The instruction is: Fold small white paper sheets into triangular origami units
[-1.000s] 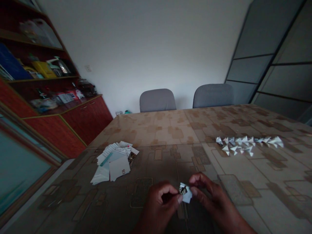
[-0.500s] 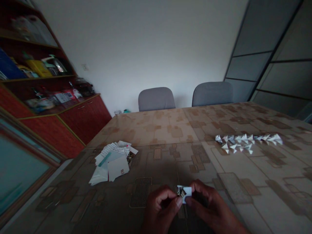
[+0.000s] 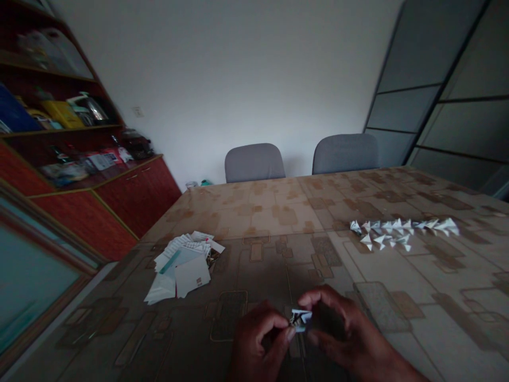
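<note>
A small folded piece of paper (image 3: 301, 320), white with a dark printed part, is pinched between the thumb and forefinger of my left hand (image 3: 260, 339) near the table's front edge. On its right side, my right hand (image 3: 345, 329) has its thumb and forefinger spread apart around the paper's right end. A fanned pile of white paper cards (image 3: 193, 275) lies at the left, with a teal strip on one card. Small folded paper pieces (image 3: 397, 227) stand in two rows at the right.
The table (image 3: 262, 212) has a patterned brown cover. Two grey chairs (image 3: 254, 162) stand behind its far edge. A red-brown cabinet (image 3: 139, 199) with filled shelves is at the left, and grey sliding panels (image 3: 409, 106) are at the right.
My right thumb and forefinger have parted and come off the paper, the forefinger rising slightly. The paper has tilted or folded and looks flatter. My left hand still pinches it.
</note>
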Demonstrator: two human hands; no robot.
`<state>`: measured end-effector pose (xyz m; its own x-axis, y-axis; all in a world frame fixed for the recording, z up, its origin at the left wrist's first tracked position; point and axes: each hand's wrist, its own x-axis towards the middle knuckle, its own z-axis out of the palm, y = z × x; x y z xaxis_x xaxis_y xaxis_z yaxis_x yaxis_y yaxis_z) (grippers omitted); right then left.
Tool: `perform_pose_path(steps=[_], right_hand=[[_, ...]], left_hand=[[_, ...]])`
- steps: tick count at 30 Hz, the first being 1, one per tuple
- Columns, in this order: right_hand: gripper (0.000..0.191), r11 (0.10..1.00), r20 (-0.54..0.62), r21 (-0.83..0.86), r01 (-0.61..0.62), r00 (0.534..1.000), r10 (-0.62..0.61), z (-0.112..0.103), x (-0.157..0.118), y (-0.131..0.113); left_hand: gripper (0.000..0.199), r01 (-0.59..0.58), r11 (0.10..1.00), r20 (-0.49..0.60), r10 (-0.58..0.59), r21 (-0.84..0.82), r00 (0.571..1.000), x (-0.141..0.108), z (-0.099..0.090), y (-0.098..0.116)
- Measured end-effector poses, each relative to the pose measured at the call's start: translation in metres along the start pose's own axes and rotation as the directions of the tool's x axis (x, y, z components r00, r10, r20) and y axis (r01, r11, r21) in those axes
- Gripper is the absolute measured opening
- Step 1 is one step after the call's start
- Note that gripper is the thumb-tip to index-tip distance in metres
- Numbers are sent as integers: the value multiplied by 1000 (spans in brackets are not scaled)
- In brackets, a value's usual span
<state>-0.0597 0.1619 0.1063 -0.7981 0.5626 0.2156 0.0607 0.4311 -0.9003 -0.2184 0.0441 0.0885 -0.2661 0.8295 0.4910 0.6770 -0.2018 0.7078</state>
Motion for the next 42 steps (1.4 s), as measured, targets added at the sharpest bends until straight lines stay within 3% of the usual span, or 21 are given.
perform_pose_path(steps=[3,6,11,17,26,31,37,42], right_hand=[[18,965,14,-202,169,985,-170,-3,0,-6],[14,875,68,-379,301,952,-298,-3,2,-6],[18,790,123,-514,333,940,-317,-3,5,1],[23,749,178,-564,347,937,-300,-2,7,8],[20,715,303,-577,395,916,-262,-9,7,8],[17,743,374,-535,403,901,-220,-16,8,2],[16,769,381,-521,369,907,-178,-18,7,1],[16,830,313,-474,295,937,-154,-16,3,5]], left_hand=[[33,-198,964,2,201,178,980,2,-2,0],[33,-283,914,36,285,290,958,4,-5,1],[29,-215,920,134,181,329,974,8,-7,2],[9,-206,915,261,116,348,958,4,2,-2],[10,-223,896,300,108,384,948,0,7,-1],[8,-218,906,303,106,364,947,-1,9,1],[7,-225,912,314,115,342,942,1,8,2],[11,-66,950,286,-25,304,958,3,9,4]])
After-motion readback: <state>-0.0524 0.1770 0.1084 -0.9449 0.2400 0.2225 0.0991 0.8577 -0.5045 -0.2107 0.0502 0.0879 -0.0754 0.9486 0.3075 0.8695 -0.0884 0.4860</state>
